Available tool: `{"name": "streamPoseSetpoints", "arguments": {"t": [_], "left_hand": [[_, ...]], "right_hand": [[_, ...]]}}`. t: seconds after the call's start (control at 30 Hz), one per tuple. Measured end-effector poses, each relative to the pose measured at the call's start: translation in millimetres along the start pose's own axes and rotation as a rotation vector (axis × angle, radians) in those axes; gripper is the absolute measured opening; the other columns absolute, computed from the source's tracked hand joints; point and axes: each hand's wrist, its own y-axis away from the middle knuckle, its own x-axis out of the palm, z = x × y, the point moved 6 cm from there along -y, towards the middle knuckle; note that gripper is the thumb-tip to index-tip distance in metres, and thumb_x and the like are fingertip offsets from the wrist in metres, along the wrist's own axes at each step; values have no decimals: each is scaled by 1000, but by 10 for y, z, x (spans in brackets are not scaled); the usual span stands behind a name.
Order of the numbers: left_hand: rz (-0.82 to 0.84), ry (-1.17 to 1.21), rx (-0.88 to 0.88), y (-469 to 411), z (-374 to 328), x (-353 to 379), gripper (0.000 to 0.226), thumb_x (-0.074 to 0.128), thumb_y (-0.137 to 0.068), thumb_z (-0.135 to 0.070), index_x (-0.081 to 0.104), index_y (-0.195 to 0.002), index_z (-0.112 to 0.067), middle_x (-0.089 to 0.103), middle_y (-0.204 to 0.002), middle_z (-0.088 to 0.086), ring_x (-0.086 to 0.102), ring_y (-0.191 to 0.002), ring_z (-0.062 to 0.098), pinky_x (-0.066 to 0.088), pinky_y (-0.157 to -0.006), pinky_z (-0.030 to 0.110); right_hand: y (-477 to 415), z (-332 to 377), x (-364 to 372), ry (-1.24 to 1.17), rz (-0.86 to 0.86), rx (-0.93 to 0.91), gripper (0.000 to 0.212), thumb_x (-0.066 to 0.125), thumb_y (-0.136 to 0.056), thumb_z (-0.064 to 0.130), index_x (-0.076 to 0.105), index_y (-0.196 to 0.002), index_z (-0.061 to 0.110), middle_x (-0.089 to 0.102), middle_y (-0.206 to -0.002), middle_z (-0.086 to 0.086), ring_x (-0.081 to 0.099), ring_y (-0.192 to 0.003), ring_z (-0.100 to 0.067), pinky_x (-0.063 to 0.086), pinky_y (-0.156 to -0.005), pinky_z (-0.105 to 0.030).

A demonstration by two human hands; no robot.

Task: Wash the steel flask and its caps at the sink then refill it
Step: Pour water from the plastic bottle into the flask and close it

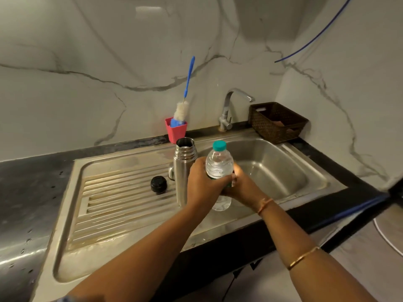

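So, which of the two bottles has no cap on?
The steel flask, standing open on the drainboard; the plastic water bottle wears a teal cap.

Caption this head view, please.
Left hand and right hand hold a capped water bottle beside the open steel flask; black cap on the drainboard.

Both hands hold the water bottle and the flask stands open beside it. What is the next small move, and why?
Probably unscrew the teal cap. The water bottle, gripped by the left hand and the right hand, is capped, while the steel flask stands upright with an open mouth on the drainboard, apparently ready for filling.
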Motion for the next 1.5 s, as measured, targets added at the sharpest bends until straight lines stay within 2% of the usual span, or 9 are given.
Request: {"name": "streamPoseSetpoints", "arguments": {"t": [0.3,0.57,0.77,0.87,0.97,1.07,1.17,1.3,1.5], "left_hand": [[338,-20,130,-227,-424,98,59,50,-96,-29,21,-148,-32,42,-144,-5,39,-125,4,35,-99,22],[212,-116,171,-283,-431,78,20,57,-93,-20,50,-106,-34,54,-95,-23,55,-89,-5,44,-72,1],[66,-26,83,-280,-369,139,28,70,-82,-27,46,-96,-32,55,-95,-16,59,-87,5,47,-67,8],[184,78,71,-308,-387,207,39,63,-88,-19,41,-116,-34,52,-125,-13,59,-113,15,50,-89,19],[237,133,88,-302,-435,211,38,55,-93,-9,43,-122,-30,57,-111,-18,59,-100,-6,48,-82,10],[156,158,80,-352,-399,177,32,63,-89,-12,53,-112,-31,61,-108,-8,62,-97,1,52,-79,14],[75,28,105,-387,-394,161,30,71,-82,-23,57,-106,-36,58,-118,-1,58,-104,11,51,-85,17],[138,-375,182,-367,-503,188,45,60,-90,-34,48,-133,-32,41,-124,-3,41,-108,7,38,-91,18],[228,-728,258,-420,-565,180,40,53,-96,-27,49,-136,-28,49,-132,0,40,-121,19,31,-100,27]], "right_hand": [[-118,-99,-231,133,-99,-115,70,83,-65,27,50,-125,16,65,-114,0,62,-106,-13,51,-92,-39],[-159,-222,-233,202,-119,-99,77,75,-56,48,51,-121,15,67,-107,0,64,-98,-15,54,-86,-39],[-182,-273,-249,289,-138,-103,74,79,-58,45,51,-122,21,66,-106,7,62,-95,-7,47,-78,-17],[-187,-293,-274,245,-154,-88,84,74,-51,56,50,-123,19,67,-107,5,63,-95,-7,51,-81,-20],[-207,-266,-302,239,-150,-105,85,72,-51,58,51,-123,17,66,-109,4,63,-98,-9,52,-84,-22],[-213,-221,-300,270,-132,-125,84,70,-53,59,51,-122,17,66,-108,5,63,-97,-8,52,-84,-25],[-211,-191,-299,296,-131,-143,81,77,-57,51,50,-124,14,65,-110,2,62,-98,-10,50,-84,-21],[-217,-223,-318,304,-124,-140,72,84,-65,30,48,-125,12,66,-111,-1,63,-97,-10,47,-78,-10],[-224,-286,-386,275,-138,-132,81,83,-60,41,48,-127,12,66,-112,-2,63,-101,-16,54,-88,-34]]}}
